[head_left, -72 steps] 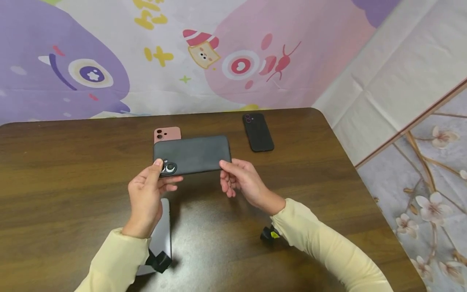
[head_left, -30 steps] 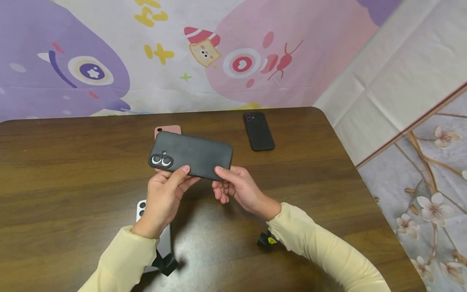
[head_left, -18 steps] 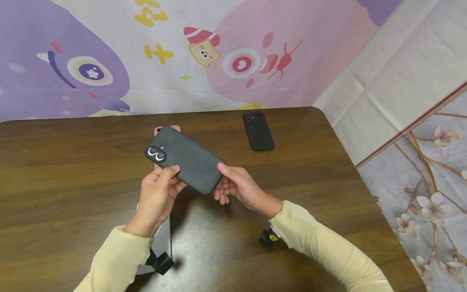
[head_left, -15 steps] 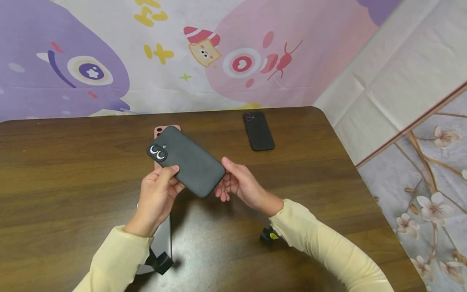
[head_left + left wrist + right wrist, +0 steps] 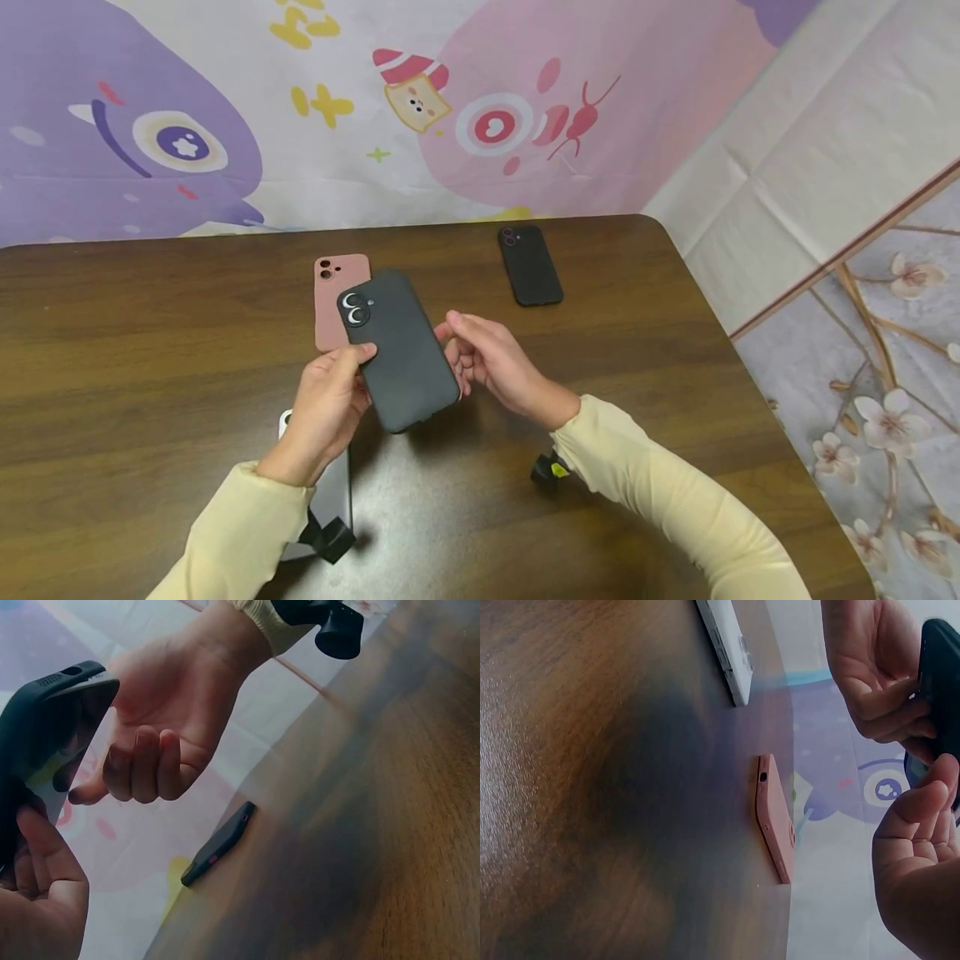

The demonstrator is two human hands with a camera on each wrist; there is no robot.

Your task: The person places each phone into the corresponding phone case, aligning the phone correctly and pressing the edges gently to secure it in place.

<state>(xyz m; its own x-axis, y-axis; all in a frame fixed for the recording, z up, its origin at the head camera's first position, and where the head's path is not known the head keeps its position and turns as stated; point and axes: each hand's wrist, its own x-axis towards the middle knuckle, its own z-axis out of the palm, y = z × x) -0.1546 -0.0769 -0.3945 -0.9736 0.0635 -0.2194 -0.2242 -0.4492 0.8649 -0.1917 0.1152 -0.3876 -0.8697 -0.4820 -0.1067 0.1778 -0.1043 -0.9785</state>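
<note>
My left hand (image 5: 322, 408) grips a phone in a dark grey case (image 5: 405, 358) by its left edge, thumb on the back and fingers underneath. Its back, with two ringed camera lenses, faces up, and the phone tilts above the table. In the left wrist view, a glossy screen shows on the underside of the phone (image 5: 64, 739). My right hand (image 5: 498, 367) is beside the phone's right edge, its thumb raised off the case and its other fingers loosely curled. The index fingertip overlaps the phone's edge in the head view.
A pink phone (image 5: 333, 308) lies behind the held phone, partly covered by it. A black phone (image 5: 531, 265) rests near the table's back edge. Under my left wrist lies a silver phone (image 5: 333, 492), partly hidden. A patterned cloth (image 5: 480, 108) hangs behind the wooden table (image 5: 150, 350).
The held phone has turned clockwise from lying crosswise to nearly upright in view, uncovering more of the pink phone. My right thumb has let go of the phone's end.
</note>
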